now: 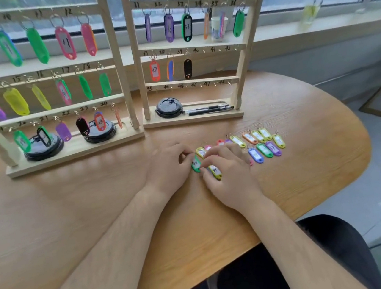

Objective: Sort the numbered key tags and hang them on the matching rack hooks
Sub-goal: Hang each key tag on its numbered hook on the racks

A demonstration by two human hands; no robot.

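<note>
Two wooden racks stand at the back of the table: the left rack (117, 64) is nearly full of coloured tags, the right rack (137, 62) has tags on its upper rows and bare hooks numbered 40 to 48. Several loose key tags (260, 144) lie in rows on the table to the right of my hands. My left hand (169, 165) pinches a green tag (196, 164) at its top. My right hand (229, 167) holds a yellow-green tag (215, 172) between thumb and fingers. More tags are partly hidden under my right hand.
Black cup lids (43, 148) sit on the rack bases, and black pens (209, 109) lie on the right rack's base. A paper cup (218, 28) and a drink glass (310, 7) stand on the windowsill. The table's curved edge (364, 159) runs at the right.
</note>
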